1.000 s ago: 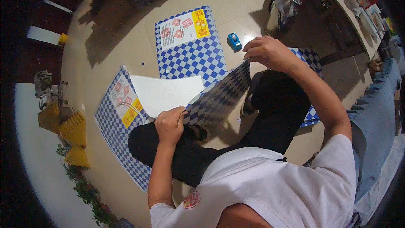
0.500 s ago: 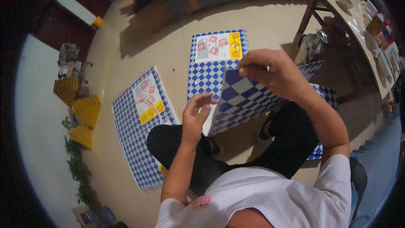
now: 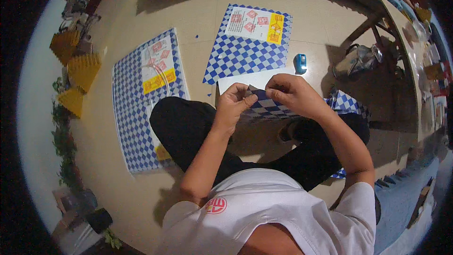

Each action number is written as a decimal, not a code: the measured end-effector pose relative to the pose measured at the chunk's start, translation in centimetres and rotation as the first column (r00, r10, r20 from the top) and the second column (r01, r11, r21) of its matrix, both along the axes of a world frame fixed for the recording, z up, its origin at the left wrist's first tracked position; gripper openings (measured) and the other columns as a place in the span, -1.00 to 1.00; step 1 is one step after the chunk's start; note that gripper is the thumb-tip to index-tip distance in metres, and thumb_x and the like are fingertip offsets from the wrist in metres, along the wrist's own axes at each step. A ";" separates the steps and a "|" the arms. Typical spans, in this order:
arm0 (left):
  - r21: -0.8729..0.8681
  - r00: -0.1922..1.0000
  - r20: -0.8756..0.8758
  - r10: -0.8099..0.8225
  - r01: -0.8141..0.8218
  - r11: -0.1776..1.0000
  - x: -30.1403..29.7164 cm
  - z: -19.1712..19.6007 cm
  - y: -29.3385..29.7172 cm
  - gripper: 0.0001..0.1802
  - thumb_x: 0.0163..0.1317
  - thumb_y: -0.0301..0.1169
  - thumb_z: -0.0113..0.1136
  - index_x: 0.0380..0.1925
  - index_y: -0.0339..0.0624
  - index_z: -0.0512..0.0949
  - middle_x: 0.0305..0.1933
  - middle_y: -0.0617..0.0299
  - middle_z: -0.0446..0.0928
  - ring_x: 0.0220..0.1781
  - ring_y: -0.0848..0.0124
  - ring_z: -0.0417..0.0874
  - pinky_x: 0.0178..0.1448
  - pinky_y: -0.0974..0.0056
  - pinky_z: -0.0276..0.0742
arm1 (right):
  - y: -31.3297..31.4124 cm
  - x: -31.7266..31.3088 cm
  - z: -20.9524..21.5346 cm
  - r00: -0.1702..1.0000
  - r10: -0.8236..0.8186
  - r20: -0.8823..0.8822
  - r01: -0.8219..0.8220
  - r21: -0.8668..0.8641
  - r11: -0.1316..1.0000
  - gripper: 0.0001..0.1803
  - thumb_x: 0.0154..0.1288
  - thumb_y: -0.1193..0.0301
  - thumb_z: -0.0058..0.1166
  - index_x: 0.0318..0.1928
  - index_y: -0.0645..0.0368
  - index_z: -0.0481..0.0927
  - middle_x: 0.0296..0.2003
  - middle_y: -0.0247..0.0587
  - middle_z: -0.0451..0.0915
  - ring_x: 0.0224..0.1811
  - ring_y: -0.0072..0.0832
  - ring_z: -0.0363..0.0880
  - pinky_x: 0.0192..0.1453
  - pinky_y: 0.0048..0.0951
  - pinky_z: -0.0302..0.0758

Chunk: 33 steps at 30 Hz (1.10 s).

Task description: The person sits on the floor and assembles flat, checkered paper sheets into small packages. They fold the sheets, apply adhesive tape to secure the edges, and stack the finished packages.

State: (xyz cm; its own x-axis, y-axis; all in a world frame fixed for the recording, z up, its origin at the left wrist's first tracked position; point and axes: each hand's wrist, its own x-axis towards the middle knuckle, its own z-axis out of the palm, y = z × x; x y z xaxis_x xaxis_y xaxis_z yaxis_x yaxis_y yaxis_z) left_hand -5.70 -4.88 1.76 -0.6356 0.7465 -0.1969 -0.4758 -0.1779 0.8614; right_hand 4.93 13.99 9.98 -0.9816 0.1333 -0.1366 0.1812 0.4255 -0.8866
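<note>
A sheet with a blue-and-white checkered face (image 3: pixel 268 108) and a plain white side (image 3: pixel 257 78) is held up over my lap, between my legs. My left hand (image 3: pixel 231 107) pinches its upper left corner between thumb and fingertips. Close by on the right, my right hand (image 3: pixel 296 93) has thumb and fingers closed on the sheet's top edge. Just beyond my hands, a checkered panel (image 3: pixel 247 54) with a white-and-yellow printed label lies on the floor.
A second checkered panel (image 3: pixel 137 108) in clear wrap lies left of my knee. A small teal object (image 3: pixel 300 63) sits on the floor past my right hand. At the right stands a wooden table (image 3: pixel 401 28), with a shiny bag (image 3: pixel 357 61) beside its legs. Yellow stepped pieces (image 3: pixel 84 72) line the left wall.
My right hand has come down from the raised sheet, and my left hand has moved up to the corner. The sheet has lowered, its white side now showing beyond my hands. The view has shifted.
</note>
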 end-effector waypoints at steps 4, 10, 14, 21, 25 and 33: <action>-0.143 0.986 -0.160 0.040 -0.063 0.988 0.2 -2.3 -0.9 -0.78 0.25 -0.48 0.37 -0.14 -0.24 0.57 -0.22 0.31 0.62 -0.21 0.54 0.59 -0.08 0.43 0.51 | -0.5 -1.7 -2.7 0.996 0.068 0.055 -0.068 0.007 0.998 -0.76 0.44 0.34 0.15 -0.14 0.31 0.60 -0.40 -0.25 0.55 -0.36 -0.57 0.46 -0.22 -0.43 0.47; -0.195 0.985 -0.154 0.078 -0.107 0.975 0.8 -3.8 -2.0 -0.83 0.24 -0.60 0.28 -0.17 -0.28 0.57 -0.25 0.30 0.60 -0.23 0.57 0.58 -0.11 0.43 0.52 | -1.3 -4.4 -6.7 0.968 0.171 0.185 -0.165 -0.047 0.985 -0.68 0.46 0.23 0.11 -0.13 0.30 0.62 -0.44 -0.21 0.57 -0.35 -0.51 0.46 -0.17 -0.39 0.46; -0.234 0.966 -0.236 0.103 -0.159 0.959 1.1 -7.4 -2.7 -0.83 0.22 -0.61 0.29 -0.19 -0.27 0.56 -0.29 0.30 0.59 -0.28 0.57 0.56 -0.16 0.41 0.50 | -1.3 -5.6 -9.6 0.939 0.212 0.271 -0.213 -0.025 0.977 -0.67 0.41 0.21 0.16 -0.12 0.27 0.67 -0.42 -0.10 0.66 -0.44 -0.42 0.55 -0.26 -0.33 0.52; -0.227 0.958 -0.240 0.156 -0.211 0.951 1.5 -8.7 -2.5 -0.74 0.17 -0.67 0.31 -0.12 -0.29 0.56 -0.17 0.23 0.57 -0.30 0.56 0.58 -0.24 0.41 0.53 | -1.6 -5.3 -11.4 0.936 0.181 0.301 -0.200 0.032 0.979 -0.55 0.39 0.09 0.16 -0.17 0.31 0.72 -0.33 0.03 0.72 -0.35 -0.28 0.65 -0.13 -0.25 0.55; -0.238 0.938 -0.278 0.207 -0.276 0.931 2.7 -7.6 -1.8 -0.59 0.12 -0.76 0.28 0.00 -0.26 0.61 -0.09 0.19 0.55 -0.22 0.50 0.61 -0.26 0.43 0.56 | -0.8 -5.7 -13.0 0.906 0.223 0.360 -0.230 -0.023 0.973 -0.50 0.40 0.05 0.14 -0.18 0.35 0.71 -0.29 0.07 0.73 -0.28 -0.23 0.68 -0.06 -0.20 0.55; -0.340 0.758 -0.649 0.062 -0.363 0.867 2.6 -9.6 -3.0 -0.54 0.05 -0.74 0.34 0.00 -0.20 0.67 -0.12 0.20 0.56 -0.15 0.44 0.67 -0.14 0.39 0.63 | -0.3 -3.5 -13.4 0.925 0.295 0.238 -0.300 -0.014 0.954 -0.60 0.45 0.14 0.07 -0.06 0.26 0.66 -0.23 0.03 0.71 -0.18 -0.20 0.68 -0.03 -0.18 0.53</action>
State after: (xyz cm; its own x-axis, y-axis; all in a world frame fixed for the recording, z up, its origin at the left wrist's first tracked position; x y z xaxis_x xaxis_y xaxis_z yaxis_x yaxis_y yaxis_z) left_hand -3.06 -7.90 -7.86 -0.8595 0.5106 0.0249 0.1709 0.2412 0.9553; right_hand 1.43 13.69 -3.43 -0.9167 -0.1545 -0.3685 0.2450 0.5111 -0.8238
